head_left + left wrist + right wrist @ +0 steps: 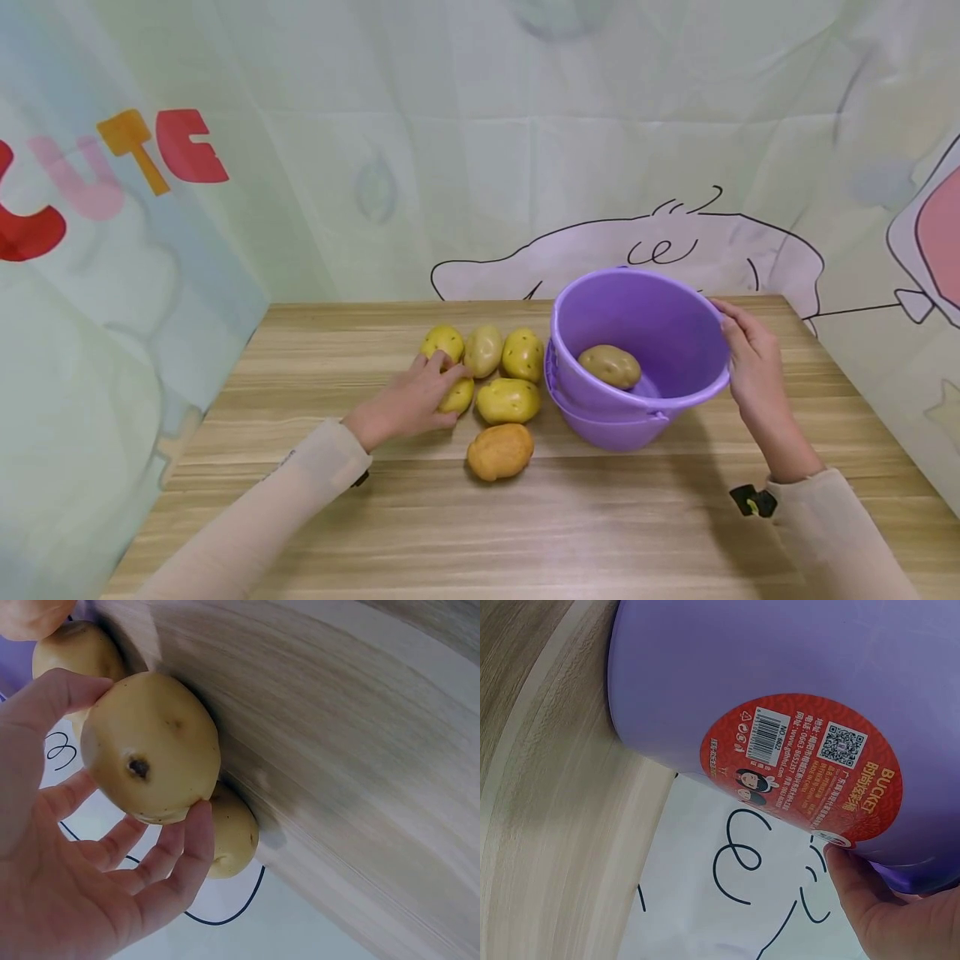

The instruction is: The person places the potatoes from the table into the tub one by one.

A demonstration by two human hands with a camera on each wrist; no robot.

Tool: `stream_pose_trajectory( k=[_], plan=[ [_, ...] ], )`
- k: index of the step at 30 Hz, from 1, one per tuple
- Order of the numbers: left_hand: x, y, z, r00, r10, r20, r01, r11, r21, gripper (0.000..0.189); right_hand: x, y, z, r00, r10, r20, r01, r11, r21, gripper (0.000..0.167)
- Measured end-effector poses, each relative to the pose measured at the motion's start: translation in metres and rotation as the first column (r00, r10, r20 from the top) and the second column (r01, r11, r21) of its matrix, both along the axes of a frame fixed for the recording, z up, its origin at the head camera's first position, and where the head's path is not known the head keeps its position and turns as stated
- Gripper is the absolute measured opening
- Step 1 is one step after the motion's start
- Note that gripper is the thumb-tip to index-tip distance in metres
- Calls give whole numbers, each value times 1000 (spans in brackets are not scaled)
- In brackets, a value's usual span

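Observation:
My left hand (412, 396) grips a yellow potato (154, 750) between thumb and fingers, low among the other potatoes on the table. Beside it lie a yellow potato (442, 342) behind, a tan potato (483, 350), and two more yellow ones, one at the back (522, 354) and one nearer (508, 402). An orange-brown potato (501, 452) lies closest to me. With its thumb and fingers at the rim, my right hand (753, 358) holds a purple bucket (607, 421) tilted to the left. Inside it rests one brown potato (609, 367).
A wood-grain table (420, 533) carries everything and meets a printed cloth backdrop (375, 208) at its back edge. The bucket's handle hangs on its left side. A red round sticker (802, 765) marks the bucket's outer wall.

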State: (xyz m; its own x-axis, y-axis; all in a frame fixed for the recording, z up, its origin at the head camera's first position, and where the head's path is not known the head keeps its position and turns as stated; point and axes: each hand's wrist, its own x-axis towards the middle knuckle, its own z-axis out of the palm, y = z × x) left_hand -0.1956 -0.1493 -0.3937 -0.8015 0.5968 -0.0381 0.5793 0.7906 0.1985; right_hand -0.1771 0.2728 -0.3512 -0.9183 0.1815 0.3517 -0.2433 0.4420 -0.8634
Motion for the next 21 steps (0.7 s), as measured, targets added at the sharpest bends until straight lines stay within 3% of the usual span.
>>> stream_pose_trajectory(
  k=[21],
  plan=[
    [3,-1,2,1000,-2,6,2,1000,14,56,-2,1,-2,1000,3,-14,-3,1000,-4,42]
  ],
)
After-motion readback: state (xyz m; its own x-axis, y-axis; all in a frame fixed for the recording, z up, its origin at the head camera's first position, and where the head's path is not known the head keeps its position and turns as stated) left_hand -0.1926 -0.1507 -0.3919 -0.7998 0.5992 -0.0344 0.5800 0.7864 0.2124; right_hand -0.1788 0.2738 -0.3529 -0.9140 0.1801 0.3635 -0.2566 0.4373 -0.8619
